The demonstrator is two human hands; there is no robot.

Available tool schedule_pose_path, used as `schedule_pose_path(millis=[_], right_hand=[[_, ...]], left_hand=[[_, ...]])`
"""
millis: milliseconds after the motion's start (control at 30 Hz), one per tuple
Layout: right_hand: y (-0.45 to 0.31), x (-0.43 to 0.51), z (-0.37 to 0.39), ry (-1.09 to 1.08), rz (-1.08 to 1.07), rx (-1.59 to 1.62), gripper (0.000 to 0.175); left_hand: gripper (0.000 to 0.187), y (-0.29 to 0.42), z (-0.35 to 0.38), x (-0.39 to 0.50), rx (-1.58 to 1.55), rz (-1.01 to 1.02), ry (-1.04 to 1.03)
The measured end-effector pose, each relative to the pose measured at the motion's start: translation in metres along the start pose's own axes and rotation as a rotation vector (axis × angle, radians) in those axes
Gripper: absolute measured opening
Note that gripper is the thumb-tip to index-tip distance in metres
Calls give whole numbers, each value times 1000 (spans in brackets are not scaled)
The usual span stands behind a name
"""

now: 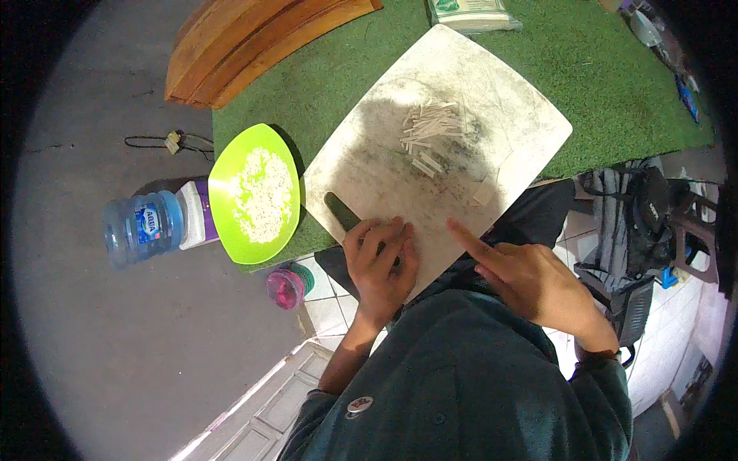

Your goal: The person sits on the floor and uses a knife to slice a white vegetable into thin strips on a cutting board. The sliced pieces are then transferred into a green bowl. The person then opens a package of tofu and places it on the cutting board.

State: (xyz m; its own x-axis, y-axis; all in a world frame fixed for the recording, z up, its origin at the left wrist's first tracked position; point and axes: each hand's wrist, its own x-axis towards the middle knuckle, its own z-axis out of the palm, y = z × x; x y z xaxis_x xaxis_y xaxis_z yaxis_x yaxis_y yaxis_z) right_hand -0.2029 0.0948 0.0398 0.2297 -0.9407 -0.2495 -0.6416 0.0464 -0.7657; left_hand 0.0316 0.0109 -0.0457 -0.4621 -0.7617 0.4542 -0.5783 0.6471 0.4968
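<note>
A worn white cutting board (501, 86) lies askew before me. My left hand (383, 259) rests at its near left edge, fingers curled over a dark-ended object (341, 211), perhaps a knife; the hand hides much of it. My right hand (519, 276) is over the near right edge, index finger extended toward the board, with nothing visible in it. A pile of thin pale strips (432, 124) lies in the upper middle of the board, several shorter strips (426, 165) just below it. Thin pale flat pieces (483, 191) lie near the right edge.
A lime-green bowl (225, 173) with small white pieces stands left of the board on green artificial turf (576, 69). Beyond are a carved wooden piece (259, 46) and a plastic packet (475, 16). A blue-tinted water bottle (124, 230) and a pink cup (285, 289) are at left.
</note>
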Motion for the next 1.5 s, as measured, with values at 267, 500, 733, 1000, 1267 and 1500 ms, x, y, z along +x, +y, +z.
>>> schedule_pose_path(millis=[267, 500, 733, 1000, 1267, 1500], right_hand=[[-3, 0, 12, -130, 16, -61, 72], [-2, 0, 13, -167, 35, -76, 71], [1, -4, 8, -166, 26, 11, 68], [2, -3, 6, -167, 3, -9, 69], [3, -2, 10, -203, 38, 22, 74], [3, 5, 20, -165, 8, 51, 76]], left_hand=[[29, -1, 2, -2, -13, 0, 32], [23, -1, 1, -2, 10, -14, 10], [22, 0, 2, -1, -3, -24, 20], [23, 0, 1, -1, -6, -19, 17], [23, -2, 2, -4, 1, -20, 5], [19, -4, 4, -6, 9, -18, 1]])
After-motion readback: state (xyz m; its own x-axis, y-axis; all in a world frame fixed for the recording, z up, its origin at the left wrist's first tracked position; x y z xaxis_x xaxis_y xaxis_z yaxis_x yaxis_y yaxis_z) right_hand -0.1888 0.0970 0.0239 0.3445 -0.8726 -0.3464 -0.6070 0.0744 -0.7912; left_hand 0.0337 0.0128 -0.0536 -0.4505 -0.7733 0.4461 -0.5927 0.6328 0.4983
